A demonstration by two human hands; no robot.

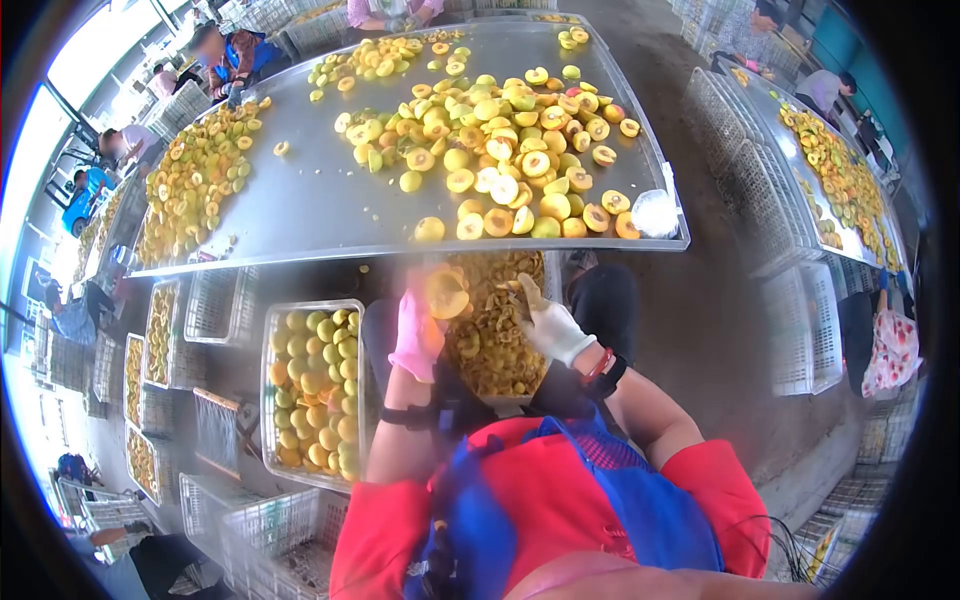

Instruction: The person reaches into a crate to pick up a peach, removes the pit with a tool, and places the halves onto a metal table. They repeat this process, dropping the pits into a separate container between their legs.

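Observation:
My left hand [417, 335], in a pink glove, is closed on a yellow peach half [447, 294], blurred by motion, with its cut face showing. My right hand [553, 325], in a white glove, is close by on the right with its thumb and fingers pinched together. A small thing may be at its fingertips, too small to name. Below both hands, between my knees, stands a crate [550, 280] of brown-yellow fruit scraps [500, 345]. Beyond them, a metal table [310, 190] bears a heap of halved yellow peaches [500, 140].
A white crate of whole peaches [315, 385] stands at my left. A clear round object [655, 213] sits at the table's near right corner. Stacked crates [765, 200] line the right aisle. Several people work around other tables, including a person in blue [245, 55].

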